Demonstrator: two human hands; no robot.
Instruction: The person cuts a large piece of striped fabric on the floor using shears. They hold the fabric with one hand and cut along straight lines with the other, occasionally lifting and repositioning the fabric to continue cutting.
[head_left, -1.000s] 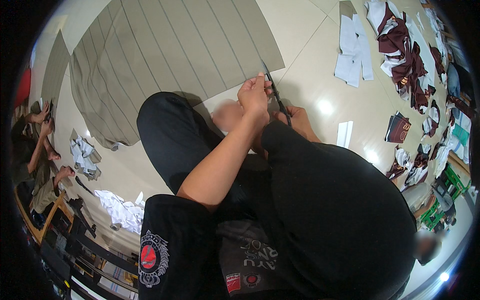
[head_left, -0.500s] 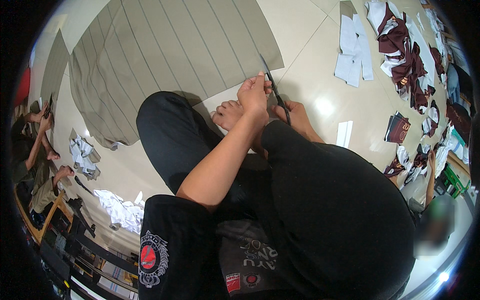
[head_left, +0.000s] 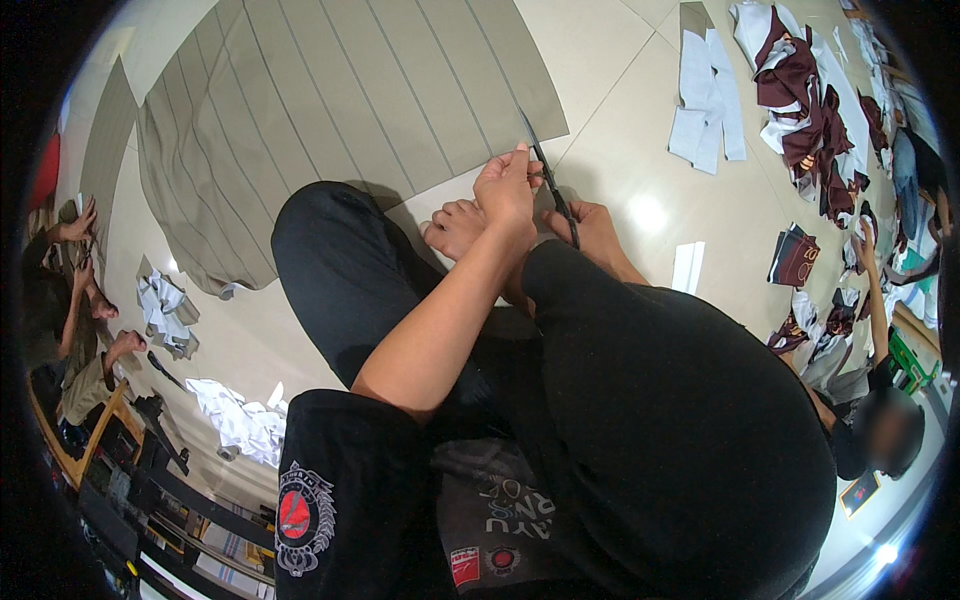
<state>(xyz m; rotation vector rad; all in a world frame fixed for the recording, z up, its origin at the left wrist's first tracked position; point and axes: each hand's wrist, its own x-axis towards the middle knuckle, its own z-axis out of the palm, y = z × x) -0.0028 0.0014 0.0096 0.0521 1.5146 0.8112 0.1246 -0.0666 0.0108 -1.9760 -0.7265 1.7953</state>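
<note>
A large grey-beige cloth [head_left: 360, 90] with dark parallel lines lies on the tiled floor. My left hand [head_left: 507, 190] is closed in a pinch at the cloth's near edge, right beside long black scissors [head_left: 555, 185]. My right hand [head_left: 590, 230] grips the scissor handles, and the blades lie over the cloth's edge near its right corner. My bare foot [head_left: 452, 225] is partly behind my left wrist, between my dark-trousered knees [head_left: 330, 250].
White pieces [head_left: 705, 100], maroon-and-white cloth heaps [head_left: 805, 120] and folded maroon pieces [head_left: 795, 255] lie rightward. A co-worker [head_left: 865, 340] reaches among heaps at lower right; another's hands [head_left: 75, 225] are at far left. White scraps [head_left: 240, 420] and a wooden frame [head_left: 60, 450] lie lower left.
The scissors have shifted slightly forward over the cloth. My left hand stays in place. The co-worker at right has moved, arm now stretched up toward the heaps; the left co-worker's hands shifted.
</note>
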